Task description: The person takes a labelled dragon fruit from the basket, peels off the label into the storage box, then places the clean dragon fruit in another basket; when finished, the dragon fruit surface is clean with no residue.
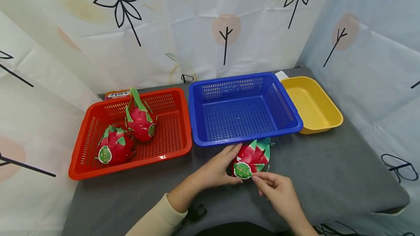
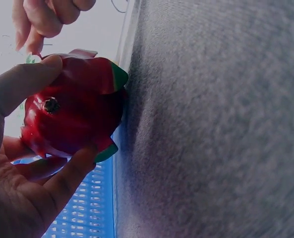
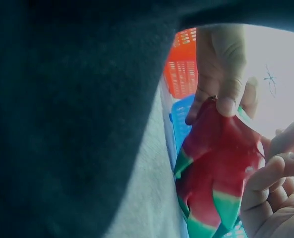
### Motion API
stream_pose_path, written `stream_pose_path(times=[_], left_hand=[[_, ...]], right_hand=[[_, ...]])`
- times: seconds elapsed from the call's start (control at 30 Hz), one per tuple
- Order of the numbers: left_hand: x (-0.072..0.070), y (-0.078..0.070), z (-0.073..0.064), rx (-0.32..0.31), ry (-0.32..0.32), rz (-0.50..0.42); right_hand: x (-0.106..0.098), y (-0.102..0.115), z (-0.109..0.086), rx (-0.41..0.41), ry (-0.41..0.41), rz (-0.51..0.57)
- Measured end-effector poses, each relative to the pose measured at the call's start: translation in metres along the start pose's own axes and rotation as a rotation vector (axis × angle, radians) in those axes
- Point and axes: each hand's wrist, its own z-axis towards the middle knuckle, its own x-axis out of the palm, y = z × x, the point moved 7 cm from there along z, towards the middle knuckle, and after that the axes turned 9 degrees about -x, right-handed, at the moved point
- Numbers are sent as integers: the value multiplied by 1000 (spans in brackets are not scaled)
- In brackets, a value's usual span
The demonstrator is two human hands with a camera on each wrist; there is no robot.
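Note:
A red dragon fruit [image 1: 254, 156] with green-tipped scales lies on the grey table in front of the blue basket. My left hand [image 1: 218, 168] grips it from the left; in the left wrist view the thumb lies on one side of the dragon fruit [image 2: 77, 114] and the fingers curl round the other. A round green and white sticker [image 1: 242, 170] faces me on its near side. With thumb and forefinger, my right hand [image 1: 277, 192] pinches the sticker's right edge. In the right wrist view, the fingers partly hide that edge.
On the left, a red basket [image 1: 131, 166] holds two more stickered dragon fruits [image 1: 116, 146]. The blue basket [image 1: 246, 137] stands behind my hands, with a yellow tub [image 1: 311, 101] to its right. Behind the red basket a colourful packet [image 1: 118, 94] shows. Printed cloth hangs round the table.

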Motion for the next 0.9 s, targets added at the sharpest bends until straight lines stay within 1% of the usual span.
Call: stream_pose_path(times=[0.03, 0.13, 0.3, 0.4, 0.53, 0.63, 0.9], left_hand=[[1, 0, 0, 0, -1, 2], [2, 0, -1, -5, -1, 4], [3, 0, -1, -14, -4, 13], [2, -2, -1, -14, -4, 17], [2, -3, -1, -12, -3, 25], [2, -3, -2, -12, 2, 26], [4, -2, -1, 2, 2, 22]], right_hand=[[1, -1, 0, 0, -9, 10], [4, 2, -1, -47, -42, 12], [4, 10, -3, -142, -99, -48], [5, 13, -3, -181, -108, -50], [8, 15, -2, -213, -79, 5], [9, 15, -2, -217, -54, 52], [11, 18, -2, -244, 1, 94]])
